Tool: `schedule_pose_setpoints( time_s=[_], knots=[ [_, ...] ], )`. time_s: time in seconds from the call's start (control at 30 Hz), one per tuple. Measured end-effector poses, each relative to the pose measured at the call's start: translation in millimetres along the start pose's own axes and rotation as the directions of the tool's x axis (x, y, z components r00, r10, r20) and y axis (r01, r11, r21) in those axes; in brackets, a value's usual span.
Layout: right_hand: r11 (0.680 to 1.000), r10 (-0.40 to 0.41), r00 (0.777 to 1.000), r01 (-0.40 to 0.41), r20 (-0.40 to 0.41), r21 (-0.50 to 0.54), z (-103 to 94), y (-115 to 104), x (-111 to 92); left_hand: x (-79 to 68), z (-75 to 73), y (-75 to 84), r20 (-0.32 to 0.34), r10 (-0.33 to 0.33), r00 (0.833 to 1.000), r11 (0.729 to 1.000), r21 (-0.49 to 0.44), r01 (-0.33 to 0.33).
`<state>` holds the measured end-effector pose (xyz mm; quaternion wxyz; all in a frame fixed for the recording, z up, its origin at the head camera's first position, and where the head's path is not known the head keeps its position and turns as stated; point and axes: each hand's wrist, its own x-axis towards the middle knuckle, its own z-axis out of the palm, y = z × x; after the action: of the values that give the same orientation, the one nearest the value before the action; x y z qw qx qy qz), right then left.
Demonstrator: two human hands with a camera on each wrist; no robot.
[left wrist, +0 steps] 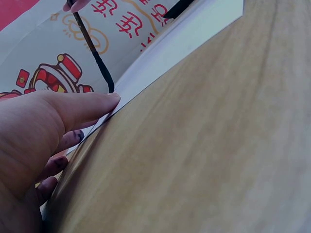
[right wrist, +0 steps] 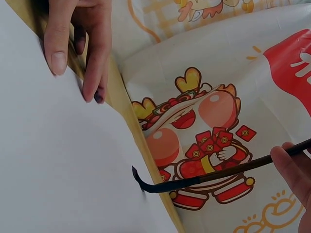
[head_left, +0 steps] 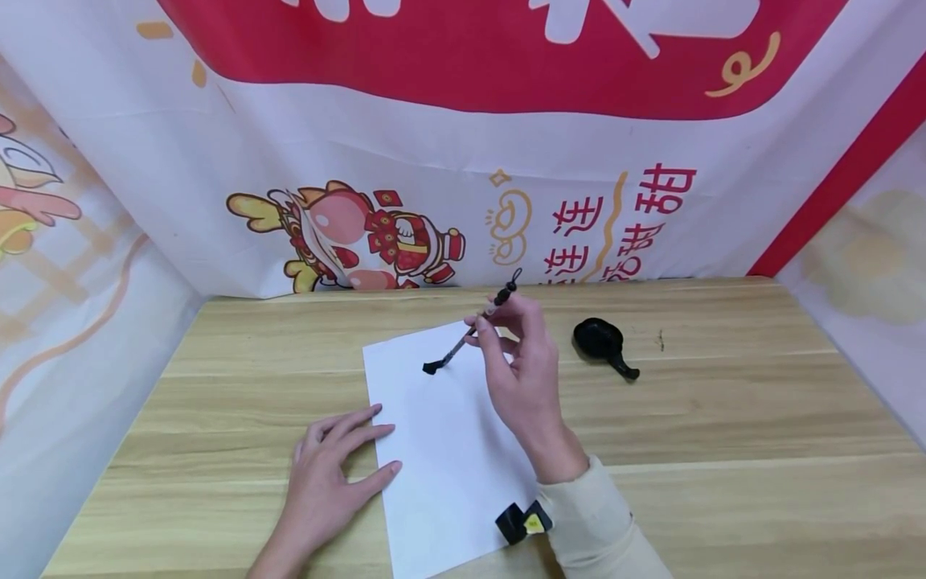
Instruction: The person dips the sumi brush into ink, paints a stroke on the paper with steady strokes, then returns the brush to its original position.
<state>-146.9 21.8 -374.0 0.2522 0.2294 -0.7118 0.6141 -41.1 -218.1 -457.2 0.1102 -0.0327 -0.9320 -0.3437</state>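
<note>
A sheet of white paper (head_left: pixel 441 450) lies on the wooden table. My right hand (head_left: pixel 524 378) pinches a calligraphy brush (head_left: pixel 473 328) high on its handle, between thumb and fingertips, above the paper's upper part. In the right wrist view the brush's dark bristles (right wrist: pixel 163 187) bend against the paper, and a little black shows at the tip. Spread out flat, my left hand (head_left: pixel 333 474) rests its fingertips along the paper's left edge. Dark smudges mark some of its fingers in the left wrist view.
A small black dish with a handle (head_left: pixel 599 339) sits right of the paper, with a few dark specks (head_left: pixel 660 341) beside it. A printed white and red cloth (head_left: pixel 463 145) hangs behind the table. A black wrist camera (head_left: pixel 514 523) is by the right cuff.
</note>
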Motion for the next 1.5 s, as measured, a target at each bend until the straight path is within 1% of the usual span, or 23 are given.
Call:
schedule_pose_setpoints(
  time_s=[0.47, 0.87, 1.23, 1.5],
  knots=[
    [0.999, -0.040, 0.999, 0.040, -0.024, 0.011, 0.7, 2.7, 0.5, -1.3, 0.3, -0.2, -0.012, 0.016, 1.000, 1.000, -0.006, -0.016],
    [0.999, -0.052, 0.998, 0.052, -0.029, -0.012, 0.5, 4.6, 0.9, -0.2, 0.5, 0.3, -0.032, 0.035, 0.999, 0.999, -0.006, -0.035],
    [0.999, -0.042, 0.999, 0.042, -0.031, -0.004, 0.9, 4.8, 0.4, -0.3, 0.6, 0.1, -0.027, 0.031, 0.999, 1.000, -0.006, -0.031],
    [0.998, -0.062, 0.998, 0.061, -0.034, -0.019, 0.3, 5.3, 0.9, -0.5, 0.9, -0.7, -0.025, 0.029, 0.999, 1.000, -0.008, -0.029]
  ],
)
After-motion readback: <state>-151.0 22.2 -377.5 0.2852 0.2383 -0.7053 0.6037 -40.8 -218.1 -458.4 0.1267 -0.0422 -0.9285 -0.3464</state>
